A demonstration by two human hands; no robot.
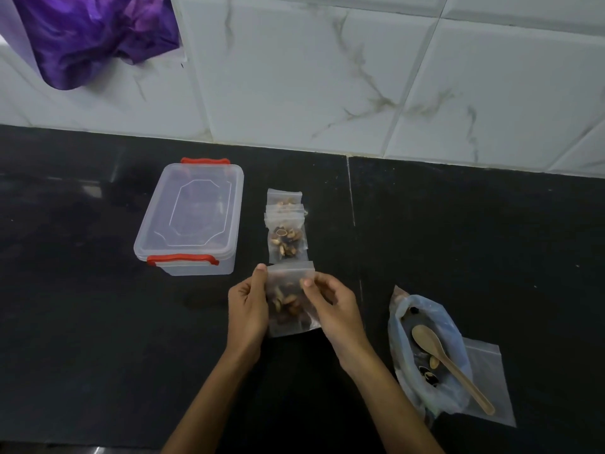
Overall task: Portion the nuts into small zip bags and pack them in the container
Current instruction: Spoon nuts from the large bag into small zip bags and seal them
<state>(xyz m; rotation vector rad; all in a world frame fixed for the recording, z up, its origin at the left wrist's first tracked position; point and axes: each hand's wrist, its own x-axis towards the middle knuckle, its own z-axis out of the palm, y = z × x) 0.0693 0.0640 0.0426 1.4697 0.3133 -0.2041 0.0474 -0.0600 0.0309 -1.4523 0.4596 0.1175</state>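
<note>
Clear plastic zip bag (289, 303) of nuts, held upright over the black surface (98, 322) near centre, pinched at its top edge by both hands: left hand (247, 309) curled on the left side, right hand (337, 306) gripping the right side. Just beyond, filled small bags (287, 229) stacked flat. Left of those, lidded clear container (190, 219) with red latches. Near right, open blue-tinted bag (425, 348) with few nuts and a wooden spoon (448, 360), resting on an empty zip bag (487, 385). Purple cloth (95, 34) far left. No readable writing or labels.
</note>
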